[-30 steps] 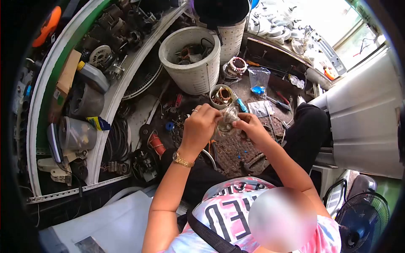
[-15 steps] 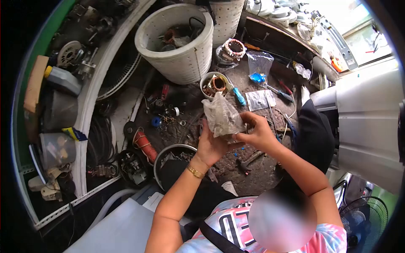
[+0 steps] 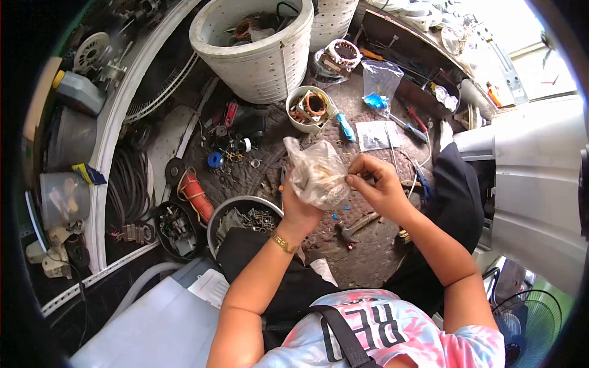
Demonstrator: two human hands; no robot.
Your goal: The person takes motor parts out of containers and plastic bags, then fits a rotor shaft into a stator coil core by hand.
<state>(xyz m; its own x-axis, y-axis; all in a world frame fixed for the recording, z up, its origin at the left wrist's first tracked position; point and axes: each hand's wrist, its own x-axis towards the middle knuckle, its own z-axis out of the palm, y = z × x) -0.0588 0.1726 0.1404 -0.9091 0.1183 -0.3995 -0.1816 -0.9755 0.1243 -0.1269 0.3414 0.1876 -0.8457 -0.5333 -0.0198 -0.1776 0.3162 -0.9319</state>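
Observation:
A crumpled, cloudy plastic bag (image 3: 318, 173) rests in my left hand (image 3: 299, 207), whose fingers are mostly hidden behind it. My right hand (image 3: 377, 186) pinches the bag's right side between thumb and fingertips. What the bag contains is too unclear to name. Beyond the bag stands a small white pot (image 3: 294, 116) with a copper-wound motor part (image 3: 315, 104) in it. A blue-handled screwdriver (image 3: 345, 127) lies right of the pot, near a flat clear packet (image 3: 375, 135).
A large white perforated tub (image 3: 257, 67) stands ahead. A metal bowl of screws (image 3: 253, 219) sits by my left leg, near a red cord roll (image 3: 196, 195). A hammer (image 3: 358, 227) lies on the floor below my hands. Shelving (image 3: 116, 141) runs along the left; a fan (image 3: 527, 322) stands lower right.
The bag has come up from between my fingertips into my left hand, which turned and lowered beneath it. My right hand has shifted slightly and now pinches its side. The view has shifted.

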